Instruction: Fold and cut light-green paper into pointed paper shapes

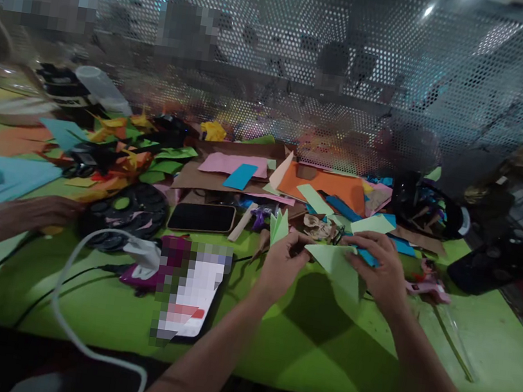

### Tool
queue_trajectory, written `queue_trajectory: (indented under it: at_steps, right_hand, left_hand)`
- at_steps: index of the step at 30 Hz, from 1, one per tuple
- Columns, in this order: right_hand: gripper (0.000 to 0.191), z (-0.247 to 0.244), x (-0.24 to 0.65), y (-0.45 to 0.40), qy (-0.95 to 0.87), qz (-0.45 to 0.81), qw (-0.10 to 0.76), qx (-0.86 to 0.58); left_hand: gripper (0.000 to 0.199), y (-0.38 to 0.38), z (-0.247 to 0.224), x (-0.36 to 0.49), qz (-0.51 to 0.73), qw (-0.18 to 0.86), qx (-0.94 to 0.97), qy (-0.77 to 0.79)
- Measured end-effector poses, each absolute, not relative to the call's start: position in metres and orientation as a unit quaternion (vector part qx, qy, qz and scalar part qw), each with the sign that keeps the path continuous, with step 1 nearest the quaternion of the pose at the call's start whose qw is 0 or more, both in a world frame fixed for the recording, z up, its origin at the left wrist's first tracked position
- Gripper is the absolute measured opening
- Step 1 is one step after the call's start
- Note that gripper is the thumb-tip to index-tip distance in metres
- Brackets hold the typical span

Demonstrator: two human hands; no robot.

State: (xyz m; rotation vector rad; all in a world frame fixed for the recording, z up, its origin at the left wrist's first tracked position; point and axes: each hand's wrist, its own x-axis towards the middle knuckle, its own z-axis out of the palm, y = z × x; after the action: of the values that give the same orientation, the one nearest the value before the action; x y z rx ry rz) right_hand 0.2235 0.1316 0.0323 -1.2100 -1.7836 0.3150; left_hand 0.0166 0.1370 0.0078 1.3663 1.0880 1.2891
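Both hands hold a folded sheet of pale green paper [337,265] above the green tabletop. My left hand [284,261] pinches its left corner between thumb and fingers. On the other side my right hand [381,265] grips the paper's right edge, fingers bent over the top. Just behind my left hand stands another pale green folded paper piece [279,226]. A loose light green strip [374,224] and a blue strip [368,256] lie close to my right hand. Between the hands and the paper pile sits a crumpled beige item [319,227].
A lit phone [196,294], a dark phone [202,217] and a purple power strip [149,268] with cables lie to the left. A co-worker's hand [57,214] reaches toward a black round tray [125,212]. Orange paper [324,186] and a perforated metal screen [271,61] are behind. A glue gun [426,287] lies right.
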Motion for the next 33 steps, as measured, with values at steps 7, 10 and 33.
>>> queue_trajectory:
  at_steps: [7, 10, 33]
  right_hand:
    - [0.013, 0.04, 0.199, 0.13, -0.795, 0.062, 0.407, -0.446]
    - [0.007, 0.039, 0.194, 0.132, -0.789, 0.103, 0.404, -0.451]
    - [0.009, 0.035, 0.196, 0.138, -0.781, 0.139, 0.449, -0.412]
  left_hand:
    - [0.021, 0.129, 0.009, 0.019, 0.504, 0.323, 0.65, 0.468]
    - [0.024, 0.128, 0.012, 0.02, 0.503, 0.345, 0.651, 0.452]
    - [0.013, 0.136, 0.011, 0.019, 0.556, 0.596, 0.459, 0.352]
